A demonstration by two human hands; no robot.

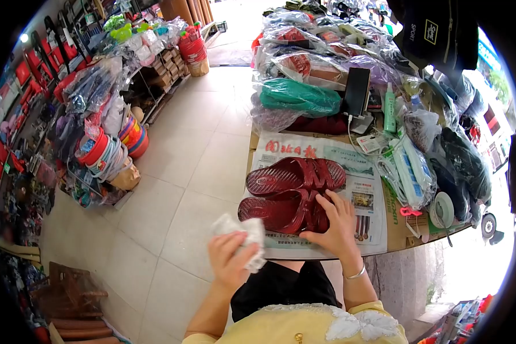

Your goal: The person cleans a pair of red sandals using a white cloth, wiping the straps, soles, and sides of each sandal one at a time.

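Note:
A pair of dark red plastic slippers lies side by side on a newspaper [368, 229] at the table's near edge. My right hand [339, 226], with a silver bangle at the wrist, grips the toe end of the near slipper [272, 212], thumb on the near side and fingers over the straps. The far slipper [278, 175] lies just beyond it, toe also to the right. To the left, off the table edge, my left hand [228, 258] is closed around a crumpled white cloth [247, 226], slightly blurred. The cloth is apart from the slippers.
Behind the newspaper, plastic-wrapped goods [301, 97] are piled up. A black phone [356, 92] with a white cable stands near a green bottle [390, 109]. Bagged items [410, 172] and a strainer-like round thing [441, 209] sit right. Stocked shelves and buckets [92, 149] line the left.

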